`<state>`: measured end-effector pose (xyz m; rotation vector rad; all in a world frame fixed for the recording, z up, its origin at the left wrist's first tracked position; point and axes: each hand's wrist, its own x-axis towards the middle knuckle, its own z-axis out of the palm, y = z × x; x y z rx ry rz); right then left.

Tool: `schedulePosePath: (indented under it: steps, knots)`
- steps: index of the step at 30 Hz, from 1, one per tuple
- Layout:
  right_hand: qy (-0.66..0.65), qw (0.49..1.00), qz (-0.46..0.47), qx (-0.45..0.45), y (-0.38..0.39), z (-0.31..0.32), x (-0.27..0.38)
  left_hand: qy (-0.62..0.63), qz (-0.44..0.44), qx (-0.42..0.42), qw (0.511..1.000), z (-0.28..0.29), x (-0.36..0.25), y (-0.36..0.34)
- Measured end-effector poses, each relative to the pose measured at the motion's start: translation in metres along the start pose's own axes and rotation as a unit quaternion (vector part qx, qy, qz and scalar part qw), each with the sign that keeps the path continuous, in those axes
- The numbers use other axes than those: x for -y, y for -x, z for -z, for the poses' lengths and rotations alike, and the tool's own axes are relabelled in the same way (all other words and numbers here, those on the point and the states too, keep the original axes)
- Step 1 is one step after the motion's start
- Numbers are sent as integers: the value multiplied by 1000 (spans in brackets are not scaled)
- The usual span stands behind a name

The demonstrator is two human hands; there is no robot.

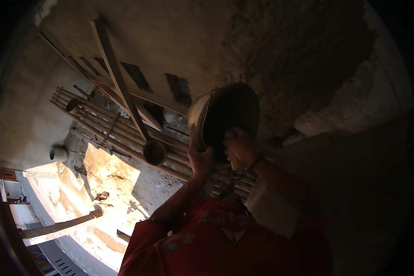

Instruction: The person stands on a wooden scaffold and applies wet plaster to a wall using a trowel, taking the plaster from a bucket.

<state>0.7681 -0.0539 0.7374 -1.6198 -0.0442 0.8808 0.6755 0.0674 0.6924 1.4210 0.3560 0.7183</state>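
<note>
A pale bucket point(198, 106) with a dark inside is tilted so that its mouth faces me, in front of the wall. My left hand point(199, 157) is closed on its near left side, thumb over the rim. At the lower right of the mouth, my right hand point(239, 146) has its fingers curled, partly lost in shadow. Whether it grips the rim or something inside cannot be made out. The bucket's contents are too dark to see.
Wooden scaffold poles point(119, 125) run below the wall, carrying a round pan point(154, 152) and a smaller container point(72, 106). A long plank point(117, 76) leans across them. On the sunlit ground at left lies another bucket point(58, 154). Patchy wet plaster point(299, 60) covers the wall.
</note>
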Motion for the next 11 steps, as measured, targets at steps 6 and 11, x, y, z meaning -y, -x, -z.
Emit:
schedulePosePath:
  steps: [6,11]
  knots:
    - [478,761,436,-47,-27,15,-32,-29,-42,57,997,39,-23,-30]
    - [698,661,261,92,-17,21,-3,-33,-24,101,994,52,-35,-41]
